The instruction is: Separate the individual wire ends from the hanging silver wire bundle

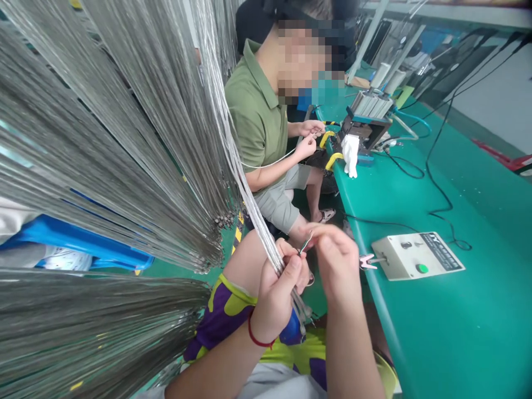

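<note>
A bundle of silvery braided cables [261, 221] runs down from the upper left into my left hand [280, 288], which is closed around it. Below that hand the cut cable ends [305, 313] stick out over my lap. Between my two hands, thin coloured wires [306, 244], dark, green and whitish, fan out from one cable's end. My right hand [336, 257] pinches the tips of these wires with thumb and fingers. Its fingertips partly hide how many it grips. A red cord is on my left wrist.
Large hanks of grey cables [137, 122] hang on the left, above a blue plastic container [120, 246]. A co-worker in a green shirt [255, 105] sits ahead, holding a white cable. On the green table [449, 321] are a press machine [366, 127] and a control box [415, 255] with a pink clip.
</note>
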Demonstrator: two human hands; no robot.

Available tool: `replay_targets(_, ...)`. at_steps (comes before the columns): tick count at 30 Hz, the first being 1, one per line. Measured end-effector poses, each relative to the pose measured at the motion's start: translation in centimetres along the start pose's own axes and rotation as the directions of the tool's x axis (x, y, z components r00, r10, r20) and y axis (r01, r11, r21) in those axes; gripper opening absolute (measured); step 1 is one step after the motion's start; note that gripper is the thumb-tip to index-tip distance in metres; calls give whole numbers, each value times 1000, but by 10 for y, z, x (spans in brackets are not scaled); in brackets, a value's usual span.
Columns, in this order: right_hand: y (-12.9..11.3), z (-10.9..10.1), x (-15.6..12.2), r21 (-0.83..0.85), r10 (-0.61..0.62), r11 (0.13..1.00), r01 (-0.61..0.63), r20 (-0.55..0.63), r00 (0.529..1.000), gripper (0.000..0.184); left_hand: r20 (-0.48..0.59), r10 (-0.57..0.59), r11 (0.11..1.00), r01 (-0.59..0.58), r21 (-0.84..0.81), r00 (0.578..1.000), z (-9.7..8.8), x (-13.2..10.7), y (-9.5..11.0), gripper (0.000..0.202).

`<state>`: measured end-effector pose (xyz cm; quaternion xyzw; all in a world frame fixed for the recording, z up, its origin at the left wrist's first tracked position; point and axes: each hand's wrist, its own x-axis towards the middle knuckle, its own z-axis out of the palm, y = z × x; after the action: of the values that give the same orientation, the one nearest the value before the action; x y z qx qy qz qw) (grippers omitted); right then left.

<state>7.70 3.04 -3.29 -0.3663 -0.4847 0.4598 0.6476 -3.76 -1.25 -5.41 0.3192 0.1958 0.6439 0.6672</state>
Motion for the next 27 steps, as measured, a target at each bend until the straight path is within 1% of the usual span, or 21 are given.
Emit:
replay_targets(1,3,4,-10,0,18,1000,-18,44,999,13,-6,10,1000,-10,14,1000,0,1,0,13)
replay_targets(2,5,8,-19,-2,31,1000,-31,57,998,9,-11,16,999,-16,37,1000,-1,1,-1,14)
replay_targets(4,6,13,-31,-14,54,998,-53,23,998,5,-24,18,994,-15,111,1000,-3,1,-1,18)
replay_targets(5,5,14,-34,-23,74,997,-74,-4,997,5,-35,17,988,-12,156,999,-3,1,-1,20)
replay_targets(8,-3,17,-37,-69,118,990,-122,-59,991,6,-69,2,966,16,258,998,-3,1,2,25)
replay_targets(10,-10,18,-39,-171,99,979,-114,-97,990,4,-82,-10,959,33,281,997,-2,3,5,26)
replay_targets(13,-21,20,-43,-397,30,913,-96,-169,985,5,-86,18,958,7,287,996,0,4,8,28)
replay_targets(14,-24,20,-44,-449,19,888,-94,-168,986,6,-83,30,956,-4,294,996,-1,5,9,28)
replay_targets(16,-28,19,-44,-486,36,869,-90,-119,992,8,-76,43,948,-17,317,996,-3,5,9,28)
replay_targets(20,-30,10,-37,-433,113,895,-111,-22,993,7,-68,35,923,-6,385,997,-8,5,9,25)
replay_targets(23,-26,3,-30,-346,139,931,-118,36,990,4,-36,39,902,-20,430,999,-9,5,11,23)
replay_targets(25,-21,1,-27,-236,135,965,-114,75,988,1,-13,17,912,-10,411,1000,-8,5,12,25)
replay_targets(27,-15,5,-26,-109,114,988,-105,87,990,4,2,-20,943,18,333,1000,-7,5,11,28)
